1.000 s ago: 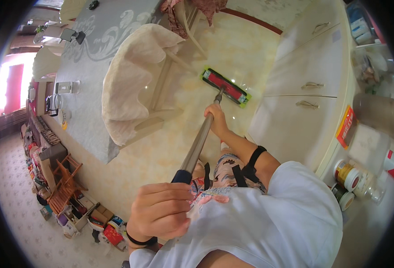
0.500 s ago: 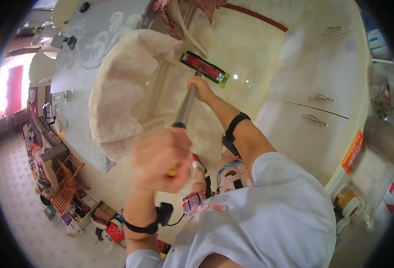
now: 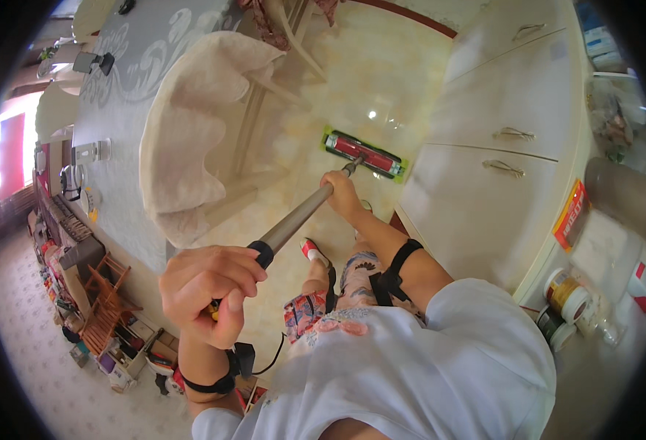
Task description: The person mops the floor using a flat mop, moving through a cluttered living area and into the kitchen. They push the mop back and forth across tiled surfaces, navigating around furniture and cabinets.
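Grey pole (image 3: pixel 298 218) slants through curled left grip (image 3: pixel 207 288) and right grip (image 3: pixel 342 193).

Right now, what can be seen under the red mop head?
Green edging shows beyond both ends of the mop head, with pale floor around it. Whatever lies directly beneath is covered, so I cannot tell.

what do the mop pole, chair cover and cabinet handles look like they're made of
Mop pole: probably metal with a satin finish, from its grey, soft lengthwise sheen.
Chair cover: apparently matte cream fabric, judging by its wavy, draped edge.
Cabinet handles: likely polished metal, as they glint, though coated plastic can't be ruled out.
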`<state>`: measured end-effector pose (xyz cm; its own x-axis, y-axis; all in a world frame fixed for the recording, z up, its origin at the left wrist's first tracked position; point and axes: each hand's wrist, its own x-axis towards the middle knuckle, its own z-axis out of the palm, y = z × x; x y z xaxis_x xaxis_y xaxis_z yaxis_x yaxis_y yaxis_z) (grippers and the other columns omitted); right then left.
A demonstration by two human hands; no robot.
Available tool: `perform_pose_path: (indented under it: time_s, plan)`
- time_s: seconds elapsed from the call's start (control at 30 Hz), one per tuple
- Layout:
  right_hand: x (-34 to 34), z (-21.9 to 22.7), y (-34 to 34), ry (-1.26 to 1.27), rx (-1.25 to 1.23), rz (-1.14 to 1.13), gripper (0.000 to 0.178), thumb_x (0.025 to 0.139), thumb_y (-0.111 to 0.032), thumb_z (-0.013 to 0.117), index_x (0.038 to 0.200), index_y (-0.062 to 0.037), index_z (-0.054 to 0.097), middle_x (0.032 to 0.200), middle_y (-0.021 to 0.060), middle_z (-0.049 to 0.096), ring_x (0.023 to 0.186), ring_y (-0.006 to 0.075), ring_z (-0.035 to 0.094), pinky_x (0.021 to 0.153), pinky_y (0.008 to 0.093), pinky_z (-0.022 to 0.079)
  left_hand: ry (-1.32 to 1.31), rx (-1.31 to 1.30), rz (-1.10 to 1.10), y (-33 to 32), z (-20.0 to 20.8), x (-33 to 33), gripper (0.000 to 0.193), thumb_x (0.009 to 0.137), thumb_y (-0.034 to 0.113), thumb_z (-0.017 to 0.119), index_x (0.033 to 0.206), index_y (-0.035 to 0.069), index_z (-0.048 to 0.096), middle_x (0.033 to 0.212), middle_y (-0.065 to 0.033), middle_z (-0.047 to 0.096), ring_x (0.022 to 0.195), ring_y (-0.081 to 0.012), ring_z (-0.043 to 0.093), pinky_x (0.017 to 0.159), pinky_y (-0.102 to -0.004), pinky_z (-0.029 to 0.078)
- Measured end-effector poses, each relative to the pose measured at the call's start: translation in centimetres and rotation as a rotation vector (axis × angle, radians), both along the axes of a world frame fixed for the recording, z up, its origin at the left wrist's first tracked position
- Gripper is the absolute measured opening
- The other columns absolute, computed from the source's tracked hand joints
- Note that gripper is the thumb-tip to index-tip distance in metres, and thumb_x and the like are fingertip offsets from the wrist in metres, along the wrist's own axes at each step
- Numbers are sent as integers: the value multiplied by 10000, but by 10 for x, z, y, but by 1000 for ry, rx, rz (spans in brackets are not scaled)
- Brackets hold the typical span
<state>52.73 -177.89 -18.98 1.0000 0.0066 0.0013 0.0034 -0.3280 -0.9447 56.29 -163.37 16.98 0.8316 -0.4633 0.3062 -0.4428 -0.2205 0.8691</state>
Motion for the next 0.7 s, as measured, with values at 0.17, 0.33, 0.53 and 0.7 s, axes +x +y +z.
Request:
perform_pose_path:
  time_s: [0.17, 0.33, 0.53, 0.7]
  plan:
    - [-32, 7, 6, -18, -101, 148, 193, 602, 80, 600, 737, -52, 559, 726, 129, 566, 728, 347, 528, 702, 391, 421, -11, 8, 114, 20, 2, -48, 165, 782, 13, 508, 622, 26, 472, 555, -72, 555, 524, -252, 619, 595, -376, 556]
    - [-39, 15, -14, -40, -98, 135, 189, 608, 84, 601, 732, -53, 560, 761, 125, 563, 799, 342, 516, 726, 383, 429, -46, 2, 3, 22, 14, -80, 170, 798, 50, 545, 643, 29, 476, 569, -65, 564, 541, -254, 628, 580, -379, 566]
    - [-3, -32, -67, -239, 71, -117, 185, 646, 103, 533, 763, -40, 547, 773, 114, 546, 785, 284, 550, 738, 346, 441, -99, -42, -246, -4, -45, -83, 158, 755, 65, 613, 679, 5, 488, 694, -112, 555, 681, -291, 629, 650, -414, 570]
    - [26, -79, -93, 130, 261, -66, 62, 756, -17, 509, 741, -60, 550, 786, 81, 552, 783, 221, 534, 719, 304, 415, -317, -224, -357, -17, -121, -71, 105, 693, 0, 599, 686, -5, 494, 656, -95, 486, 615, -274, 563, 638, -402, 545]
